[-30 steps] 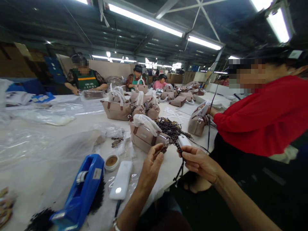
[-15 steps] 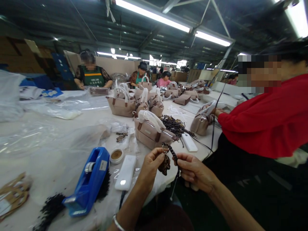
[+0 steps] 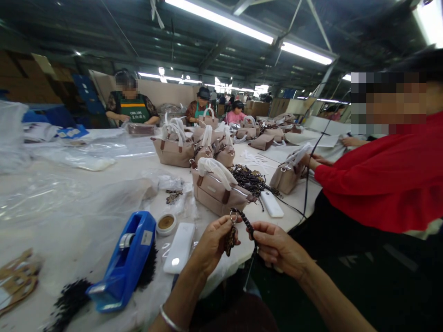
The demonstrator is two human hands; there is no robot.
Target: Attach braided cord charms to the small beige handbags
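Observation:
My left hand (image 3: pixel 212 244) is closed in a pinch on a small leopard-print charm (image 3: pixel 229 240) with a metal ring at its top. My right hand (image 3: pixel 277 249) is closed on a dark patterned strap (image 3: pixel 246 222) that arches between both hands and hangs down past the table edge. Both hands hover at the near edge of the white table (image 3: pixel 114 177). Just beyond them stands a beige handbag (image 3: pixel 216 193) with paper-wrapped handles. Behind that bag lies a pile of dark straps (image 3: pixel 249 179).
A blue tape dispenser (image 3: pixel 125 260), a small round tin (image 3: pixel 166 223) and a white oblong device (image 3: pixel 180 246) lie at my left. A white power bank (image 3: pixel 272 204) lies right of the bag. A person in red (image 3: pixel 384 177) works beside me. Several more bags and seated workers fill the far table.
Both hands drew back from the bag toward the table edge, bringing the strap and charm along. The view shifted slightly; the person in red reached farther onto the table.

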